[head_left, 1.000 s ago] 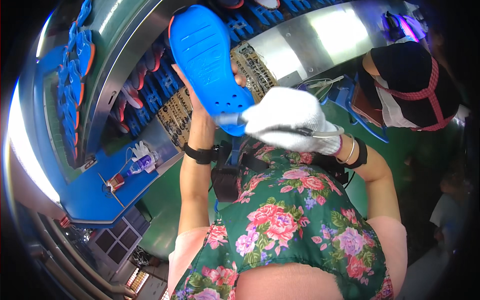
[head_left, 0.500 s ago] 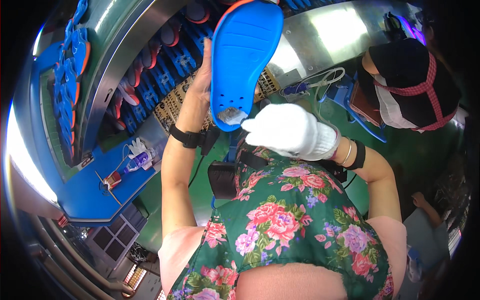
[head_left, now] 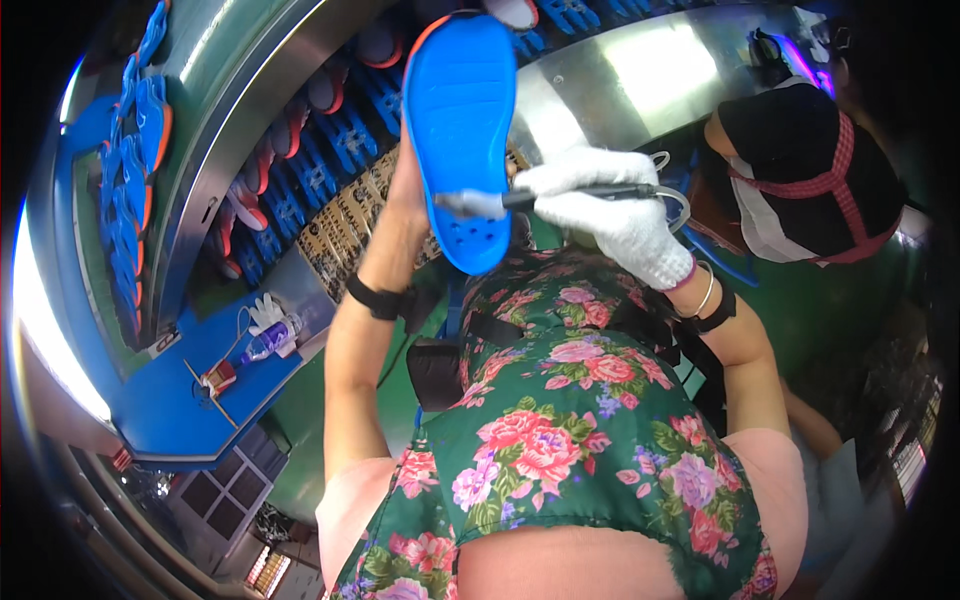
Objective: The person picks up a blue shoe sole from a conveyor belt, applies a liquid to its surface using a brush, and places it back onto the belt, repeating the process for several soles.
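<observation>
Head view: right hand (head_left: 605,205), fingers pinching brush (head_left: 522,199); left of them, sole (head_left: 463,110) gripped by left hand (head_left: 407,198), fingers mostly hidden.

From a worker's head in this room, the left of two side-by-side fisheye cameras looks down past a floral apron (head_left: 545,430), close above the left hand (head_left: 406,190) and gloved right hand (head_left: 622,222), straight edges bowing toward its dark rim.

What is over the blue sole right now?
A brush in the gloved right hand crosses the blue sole beside its small holes. The patch beneath the bristles is hidden.
</observation>
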The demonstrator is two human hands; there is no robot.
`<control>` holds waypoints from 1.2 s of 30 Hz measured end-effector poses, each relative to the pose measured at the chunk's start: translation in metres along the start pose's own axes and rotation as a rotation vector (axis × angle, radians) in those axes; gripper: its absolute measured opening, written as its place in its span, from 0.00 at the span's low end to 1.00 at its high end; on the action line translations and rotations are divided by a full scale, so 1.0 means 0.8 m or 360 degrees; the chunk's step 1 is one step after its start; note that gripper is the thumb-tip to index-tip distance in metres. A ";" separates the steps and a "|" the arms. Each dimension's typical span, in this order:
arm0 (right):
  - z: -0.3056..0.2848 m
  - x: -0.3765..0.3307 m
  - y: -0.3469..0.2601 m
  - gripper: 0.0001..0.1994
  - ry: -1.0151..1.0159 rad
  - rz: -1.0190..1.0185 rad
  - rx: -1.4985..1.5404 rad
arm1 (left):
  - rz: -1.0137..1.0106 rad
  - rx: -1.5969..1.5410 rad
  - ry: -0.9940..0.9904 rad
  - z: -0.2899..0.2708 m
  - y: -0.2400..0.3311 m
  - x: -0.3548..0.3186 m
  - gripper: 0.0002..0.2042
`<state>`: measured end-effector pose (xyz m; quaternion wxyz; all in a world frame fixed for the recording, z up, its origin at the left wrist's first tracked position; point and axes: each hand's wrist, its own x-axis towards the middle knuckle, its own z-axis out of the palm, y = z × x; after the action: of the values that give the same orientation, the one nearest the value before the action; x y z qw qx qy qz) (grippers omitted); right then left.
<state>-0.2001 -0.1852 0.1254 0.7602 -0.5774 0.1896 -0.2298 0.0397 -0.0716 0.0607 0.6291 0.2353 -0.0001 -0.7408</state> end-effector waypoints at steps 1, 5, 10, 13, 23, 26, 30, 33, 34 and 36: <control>-0.002 0.007 0.000 0.08 0.0074 -0.0119 -0.0068 | 0.0072 -0.0082 0.0026 -0.027 -0.008 -0.003 0.35; -0.007 0.027 -0.017 0.10 0.0169 -0.0345 -0.0305 | 0.0381 -0.0212 -0.0154 0.005 -0.051 -0.006 0.25; -0.025 0.022 -0.011 0.08 0.0003 -0.0567 -0.0695 | 0.0323 0.0582 0.0571 0.023 -0.053 -0.023 0.25; -0.017 0.010 -0.010 0.09 -0.0026 -0.0457 -0.0604 | 0.0174 0.0240 0.0195 -0.036 -0.052 -0.050 0.32; -0.018 0.014 -0.048 0.10 0.0166 -0.0447 -0.0654 | 0.0353 -0.0581 -0.0194 0.043 -0.095 -0.023 0.54; -0.014 0.021 -0.058 0.10 0.0166 -0.0643 -0.0808 | 0.0380 -0.0635 -0.0155 0.059 -0.105 -0.012 0.53; -0.016 0.038 -0.058 0.12 0.0149 -0.1084 -0.1014 | 0.0229 -0.0622 -0.0133 0.056 -0.111 -0.008 0.54; -0.019 0.056 -0.055 0.14 0.0159 -0.1235 -0.1144 | 0.0163 -0.1111 -0.0154 0.057 -0.117 -0.006 0.53; -0.019 0.061 -0.055 0.15 0.0163 -0.1311 -0.1208 | 0.0183 -0.0949 -0.0131 0.050 -0.120 -0.004 0.51; -0.013 0.062 -0.053 0.16 0.0195 -0.1308 -0.1167 | 0.0198 -0.0786 -0.0102 0.044 -0.124 -0.007 0.49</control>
<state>-0.1706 -0.2310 0.1622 0.3448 -0.8162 0.0602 -0.4597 -0.0643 -0.0563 0.0644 0.7116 0.0504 0.1464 -0.6854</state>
